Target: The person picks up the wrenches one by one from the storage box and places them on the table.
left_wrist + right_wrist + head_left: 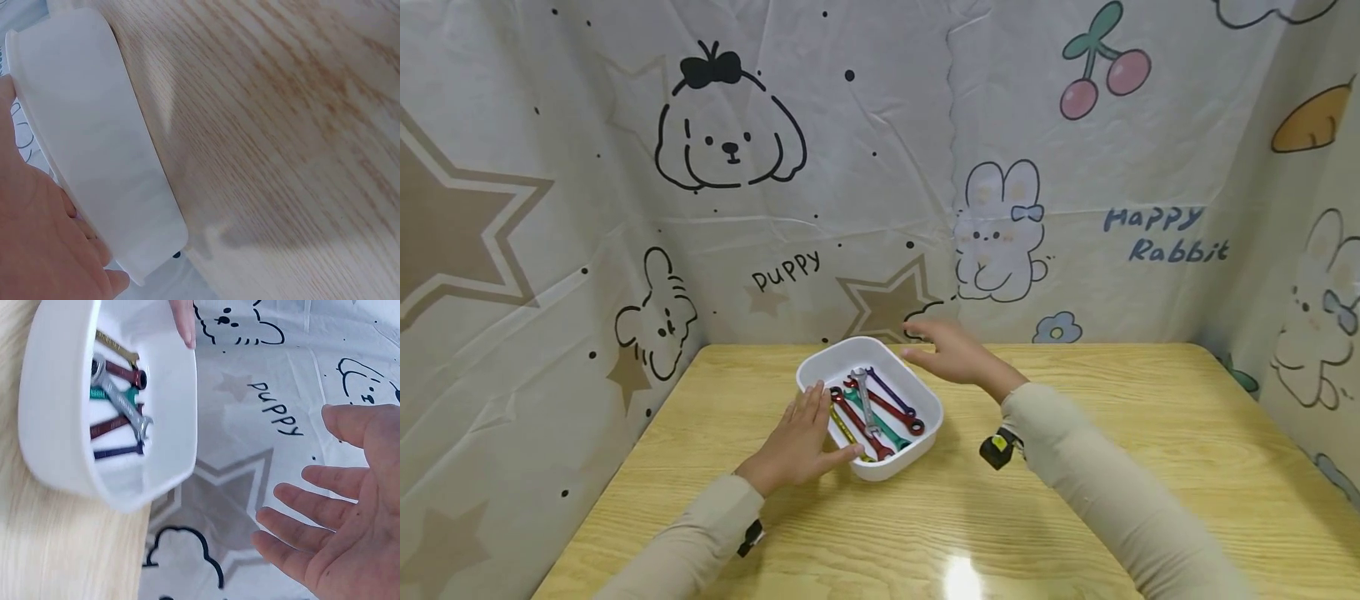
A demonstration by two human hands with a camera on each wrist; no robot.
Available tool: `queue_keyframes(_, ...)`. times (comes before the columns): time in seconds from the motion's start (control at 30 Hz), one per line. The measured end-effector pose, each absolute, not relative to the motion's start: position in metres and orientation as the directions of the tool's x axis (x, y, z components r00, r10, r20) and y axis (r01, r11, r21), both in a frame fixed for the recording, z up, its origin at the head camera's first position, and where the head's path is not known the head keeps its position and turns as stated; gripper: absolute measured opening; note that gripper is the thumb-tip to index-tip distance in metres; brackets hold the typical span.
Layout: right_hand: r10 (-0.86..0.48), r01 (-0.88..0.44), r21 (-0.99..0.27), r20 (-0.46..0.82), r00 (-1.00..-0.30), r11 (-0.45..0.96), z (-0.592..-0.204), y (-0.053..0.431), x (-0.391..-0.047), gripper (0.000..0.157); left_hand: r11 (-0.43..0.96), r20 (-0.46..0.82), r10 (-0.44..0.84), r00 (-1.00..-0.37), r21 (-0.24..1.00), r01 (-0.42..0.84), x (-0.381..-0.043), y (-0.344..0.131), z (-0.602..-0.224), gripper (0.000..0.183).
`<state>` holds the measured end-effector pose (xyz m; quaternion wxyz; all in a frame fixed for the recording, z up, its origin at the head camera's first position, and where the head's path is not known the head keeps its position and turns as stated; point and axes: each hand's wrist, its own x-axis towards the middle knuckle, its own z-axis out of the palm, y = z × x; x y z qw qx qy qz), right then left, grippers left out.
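Note:
A white plastic bin [925, 400] with rounded corners stands on the table, holding several wrenches. Inside I see a silver wrench [867, 398] lying across the others, a green wrench [887, 431], a yellow wrench [847, 430], a purple wrench [891, 392] and two red ones. My left hand [797, 442] rests on the bin's near-left rim, fingers and thumb spread along it; from the left wrist view, the fingers lie against the bin's outer wall [100, 137]. Off to the bin's right, my right hand [344, 506] hovers above the table with extended fingers, touching nothing.
The wooden table [1000, 533] has its back edge just behind the bin. A printed cloth [880, 150] with cartoon animals hangs behind and along both sides. Each wrist carries a small black camera, such as the one [998, 448] under the right sleeve.

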<state>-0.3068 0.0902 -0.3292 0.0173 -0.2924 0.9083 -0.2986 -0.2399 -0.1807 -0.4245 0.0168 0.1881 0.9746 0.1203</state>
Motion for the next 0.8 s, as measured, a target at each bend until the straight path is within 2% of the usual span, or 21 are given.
queue_keyframes(0.2,-0.485,-0.398,-0.701,0.084,-0.870,0.592,-0.343,0.053,-0.315,0.053,0.902,0.011,0.365,-0.931,0.242,0.357,-0.240,-0.181,-0.425,0.106)
queue_keyframes(0.43,-0.385,-0.320,-0.725,0.082,-0.919,0.610,-0.372,0.020,-0.314,0.047,0.901,0.020,0.372,-0.928,0.234,0.366,-0.241,-0.180,-0.424,0.104)
queue_keyframes(0.6,-0.318,-0.240,-0.793,0.062,-0.946,0.560,-0.398,0.007,-0.311,0.043,0.902,0.022,0.373,-0.928,0.225,0.368,-0.241,-0.181,-0.426,0.107)
queue_keyframes(0.8,-0.269,-0.228,-0.814,0.092,-0.959,0.534,-0.422,-0.006,-0.310,0.040,0.906,0.022,0.363,-0.932,0.227,0.358,-0.239,-0.180,-0.425,0.106)
